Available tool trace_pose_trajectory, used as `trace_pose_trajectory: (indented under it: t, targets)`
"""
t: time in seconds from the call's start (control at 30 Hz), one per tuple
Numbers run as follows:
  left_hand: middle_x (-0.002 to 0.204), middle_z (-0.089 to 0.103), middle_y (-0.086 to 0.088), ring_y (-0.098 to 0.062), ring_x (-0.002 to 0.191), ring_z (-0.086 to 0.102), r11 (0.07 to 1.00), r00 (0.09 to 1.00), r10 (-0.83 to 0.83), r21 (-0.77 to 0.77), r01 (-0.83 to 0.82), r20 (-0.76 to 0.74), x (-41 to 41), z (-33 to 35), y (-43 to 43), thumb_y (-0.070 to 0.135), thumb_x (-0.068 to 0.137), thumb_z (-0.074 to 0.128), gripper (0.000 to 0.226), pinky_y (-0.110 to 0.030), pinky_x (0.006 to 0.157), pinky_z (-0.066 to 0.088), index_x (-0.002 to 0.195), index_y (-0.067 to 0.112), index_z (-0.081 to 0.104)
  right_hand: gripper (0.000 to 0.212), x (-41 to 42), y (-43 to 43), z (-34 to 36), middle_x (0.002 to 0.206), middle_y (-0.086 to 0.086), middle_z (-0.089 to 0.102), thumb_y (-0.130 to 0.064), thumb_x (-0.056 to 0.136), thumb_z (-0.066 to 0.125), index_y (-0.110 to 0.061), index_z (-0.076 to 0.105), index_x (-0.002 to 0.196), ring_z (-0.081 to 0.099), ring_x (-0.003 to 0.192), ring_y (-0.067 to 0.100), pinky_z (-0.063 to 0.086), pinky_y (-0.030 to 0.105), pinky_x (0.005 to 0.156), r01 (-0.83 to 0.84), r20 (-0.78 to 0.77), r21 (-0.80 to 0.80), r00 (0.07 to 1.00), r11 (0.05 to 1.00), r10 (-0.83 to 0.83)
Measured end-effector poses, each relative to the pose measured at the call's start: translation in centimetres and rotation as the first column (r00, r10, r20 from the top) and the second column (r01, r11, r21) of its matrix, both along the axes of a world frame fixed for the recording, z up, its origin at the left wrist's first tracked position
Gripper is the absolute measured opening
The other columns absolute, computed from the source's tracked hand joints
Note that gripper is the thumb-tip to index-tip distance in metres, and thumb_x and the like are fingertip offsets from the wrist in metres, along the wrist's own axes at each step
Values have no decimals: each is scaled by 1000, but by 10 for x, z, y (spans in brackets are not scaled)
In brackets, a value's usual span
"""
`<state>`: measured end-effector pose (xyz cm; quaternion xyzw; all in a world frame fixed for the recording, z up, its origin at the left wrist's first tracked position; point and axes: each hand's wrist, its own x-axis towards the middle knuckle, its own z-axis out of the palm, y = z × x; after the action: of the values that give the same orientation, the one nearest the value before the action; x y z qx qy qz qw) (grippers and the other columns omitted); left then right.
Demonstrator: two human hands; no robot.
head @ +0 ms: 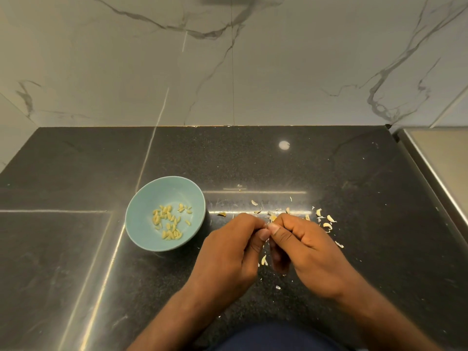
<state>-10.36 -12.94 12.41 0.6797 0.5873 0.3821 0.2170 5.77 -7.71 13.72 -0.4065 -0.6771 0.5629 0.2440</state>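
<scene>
My left hand (234,245) and my right hand (305,245) meet fingertip to fingertip above the black counter (278,163). Between the thumbs and forefingers both pinch one small pale seed (272,218), mostly hidden by the fingers. A light blue bowl (141,214) stands to the left of my hands and holds several peeled yellowish seeds (169,221). Pale shell pieces (326,222) lie scattered on the counter around and to the right of my hands.
A marble-patterned tiled wall (228,59) rises behind the counter. A steel edge (435,168) borders the counter on the right. A shell fragment (264,260) lies between my wrists. My dark clothing (273,338) shows at the bottom.
</scene>
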Motion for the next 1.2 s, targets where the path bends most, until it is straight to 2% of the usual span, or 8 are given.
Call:
trace_pose_trajectory:
  t: [0.13,0.23,0.4,0.6,0.83,0.9,1.0,1.2]
  targets:
    - [72,49,15,-8,63,49,998,996,-7,69,13,-88,-5,5,4,39,103,40,21,-31,53,42,84,32,46,30,-2,0,4,62,0,59,-36,95,47,-26,56,68,60,54,22,46,31,49,-42,-131,-141,991,989,24]
    - [63,51,21,1,57,50,999,975,-26,-33,34,219,3,14,4,30,106,42,32,-13,57,36,74,32,44,28,-3,-1,4,64,2,59,-35,97,46,-29,56,72,60,56,21,48,31,51,-57,-149,-39,988,998,51]
    - [56,40,8,-5,48,34,894,679,217,-422,149,701,14,25,0,41,97,44,36,-18,49,29,74,14,50,20,1,1,-5,69,-6,57,-36,103,45,-30,55,86,55,59,15,46,27,53,-59,22,429,998,901,55]
    - [56,32,4,-6,43,24,790,484,386,-552,265,785,16,31,-1,34,100,44,35,-20,45,18,70,19,49,9,5,7,-8,78,-22,39,-29,103,46,-28,52,96,41,62,-3,34,10,56,-101,106,696,994,711,37]
    - [57,29,5,-4,41,24,787,223,467,-517,337,856,15,36,0,32,93,51,30,-16,39,19,66,20,49,9,6,0,-4,84,-2,64,-22,102,51,-20,59,103,57,61,11,48,28,54,106,-112,718,993,688,-36]
    - [57,32,4,-5,43,26,813,265,460,-522,257,848,12,35,0,34,93,52,28,-17,41,20,68,19,49,9,9,-3,3,91,-5,69,-21,100,57,-22,63,106,64,63,13,53,30,54,254,-243,622,962,741,-126]
    - [60,47,2,-7,49,36,861,528,389,-501,82,755,7,32,-2,44,88,52,31,-18,47,30,74,17,56,15,11,-1,16,97,-6,73,-18,92,69,-22,68,107,68,66,16,57,29,59,316,-249,441,942,840,-223]
    - [61,57,8,-1,53,47,954,800,171,-298,10,575,11,29,-2,44,88,56,31,-17,54,39,82,14,64,22,7,-1,18,82,-5,73,-33,86,64,-26,72,105,68,66,16,56,28,58,84,-78,163,994,983,-72]
